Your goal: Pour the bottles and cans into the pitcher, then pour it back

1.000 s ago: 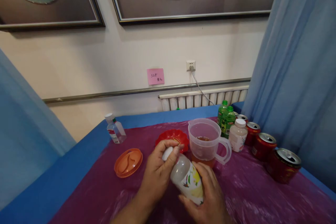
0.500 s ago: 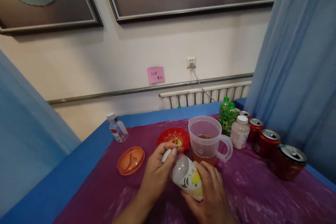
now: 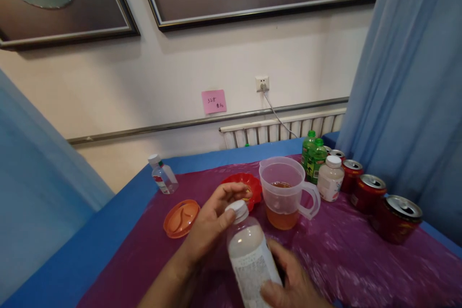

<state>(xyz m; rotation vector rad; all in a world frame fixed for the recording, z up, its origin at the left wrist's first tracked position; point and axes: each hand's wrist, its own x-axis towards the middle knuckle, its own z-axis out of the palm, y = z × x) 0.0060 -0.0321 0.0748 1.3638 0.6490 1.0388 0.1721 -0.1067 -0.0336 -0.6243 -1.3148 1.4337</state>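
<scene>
A clear plastic bottle [image 3: 249,255] with a white cap [image 3: 238,209] and a printed label leans in front of me. My right hand [image 3: 288,279] is wrapped around its lower body, thumb across the label. Beside the cap is my left hand [image 3: 212,221], fingers spread and loosely curved, thumb at the cap's edge. The cap sits on the bottle's neck. Just beyond stands a clear measuring jug [image 3: 283,192] with amber liquid in it. A red scalloped dish [image 3: 252,187] is partly hidden behind my left fingers.
An orange round lid-like dish [image 3: 181,219] lies left, with a clear white-capped bottle [image 3: 164,175] behind it. At right stand green bottles [image 3: 315,159], a white-capped bottle [image 3: 330,180] and several red cans [image 3: 397,219]. Purple plastic sheeting [image 3: 346,260] covers the blue table [image 3: 119,211].
The bottle has turned, showing its text side instead of the yellow-flower side, and stands more upright, nearer me. My left fingers have loosened from the cap and spread.
</scene>
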